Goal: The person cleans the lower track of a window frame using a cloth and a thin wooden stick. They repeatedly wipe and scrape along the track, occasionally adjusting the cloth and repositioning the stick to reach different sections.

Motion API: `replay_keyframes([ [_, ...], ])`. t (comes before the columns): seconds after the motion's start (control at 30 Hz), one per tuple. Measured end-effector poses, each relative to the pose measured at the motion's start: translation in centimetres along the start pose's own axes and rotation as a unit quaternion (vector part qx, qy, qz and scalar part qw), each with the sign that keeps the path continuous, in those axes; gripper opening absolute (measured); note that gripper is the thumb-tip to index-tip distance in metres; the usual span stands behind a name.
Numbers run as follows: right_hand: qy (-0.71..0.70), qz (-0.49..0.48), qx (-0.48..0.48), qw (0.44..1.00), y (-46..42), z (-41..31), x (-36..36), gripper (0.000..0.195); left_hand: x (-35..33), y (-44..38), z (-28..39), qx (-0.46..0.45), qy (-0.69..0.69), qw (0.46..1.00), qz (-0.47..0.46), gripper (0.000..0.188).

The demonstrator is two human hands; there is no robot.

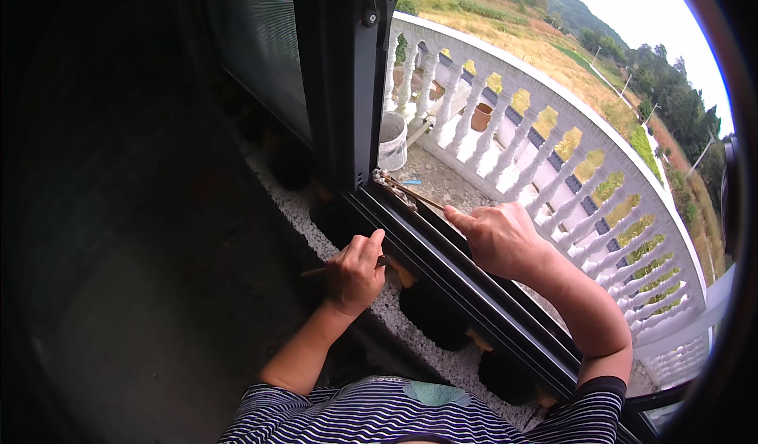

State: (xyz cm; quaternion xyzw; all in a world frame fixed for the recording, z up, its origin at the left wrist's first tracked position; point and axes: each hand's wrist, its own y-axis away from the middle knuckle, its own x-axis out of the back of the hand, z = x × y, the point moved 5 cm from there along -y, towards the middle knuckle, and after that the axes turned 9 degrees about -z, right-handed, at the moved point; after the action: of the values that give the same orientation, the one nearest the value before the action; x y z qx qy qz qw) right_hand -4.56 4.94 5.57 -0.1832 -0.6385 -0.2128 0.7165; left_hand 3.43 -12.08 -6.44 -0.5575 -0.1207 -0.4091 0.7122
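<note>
My right hand [503, 237] reaches over the black metal window frame [450, 272] to its outer side. It grips a thin brown stick [417, 197], index finger stretched along it. The stick's far end is among pale, crumbly lumps [379, 176] at the foot of the upright frame post [340, 89]. On the inner side, my left hand [358, 275] is closed around a slim tool with a brown handle [314, 273]. A dark end of that tool shows by the thumb; its exact kind is unclear. This hand is just above the rough whitish sill [388, 302].
Dark gaps [429, 319] with orange-tan bits [479, 340] lie along the frame's underside. Outside stand a whitish bucket [392, 139] and a white balustrade [533, 142]; a small blue object [411, 182] lies on the ground. A metal latch [379, 0] juts from the post.
</note>
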Motion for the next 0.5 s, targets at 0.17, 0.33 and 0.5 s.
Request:
replay_keyframes([
  [0.17, 0.009, -0.04, 0.063, 0.997, -2.3, -0.4, 2.2, 0.028, 0.1, -0.1, 0.0, -0.005, -0.003, 1.0, -0.011, 0.044],
  [0.33, 0.003, -0.055, 0.058, 0.997, -4.2, 0.1, 2.6, 0.013, 0.0, 0.0, -0.2, -0.002, 0.005, 1.0, -0.017, 0.045],
  [0.5, -0.031, -0.061, -0.011, 0.998, -2.2, 1.5, -0.8, 0.028, -0.1, 0.0, 0.0, -0.004, 0.002, 1.0, -0.002, 0.04],
])
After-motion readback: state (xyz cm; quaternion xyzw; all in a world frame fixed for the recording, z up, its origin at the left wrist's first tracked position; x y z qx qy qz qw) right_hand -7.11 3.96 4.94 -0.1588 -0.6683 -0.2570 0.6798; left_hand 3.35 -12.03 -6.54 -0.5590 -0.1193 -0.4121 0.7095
